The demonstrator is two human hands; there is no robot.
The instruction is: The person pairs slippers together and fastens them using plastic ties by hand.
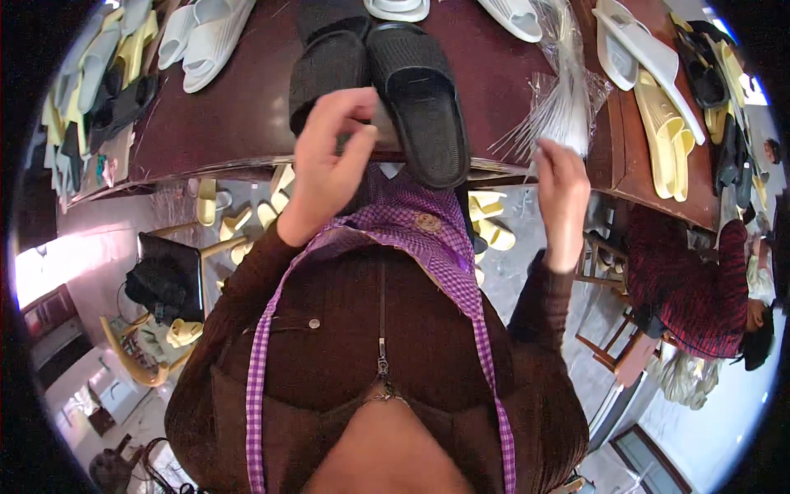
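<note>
A pair of black slide sandals lies in front of me at the table edge: the left slide (pixel 329 70) on the table, the right slide (pixel 424 123) with its near end over the edge. My left hand (pixel 325 165) is above the near end of the left slide, its fingers bent and the thumb apart, with nothing seen between them. My right hand (pixel 564 193) is at the near end of a bundle of thin whitish plastic strips (pixel 568 115) on a clear bag. Its fingers are curled together; what they hold, if anything, is hidden.
Grey slides (pixel 210 41) lie at the table's far left, and yellow slides (pixel 662 136) at the right. More slides are heaped at both sides. A person in a red and black top (pixel 691 280) sits at the right. Several yellow slides (pixel 492 222) lie on the floor below.
</note>
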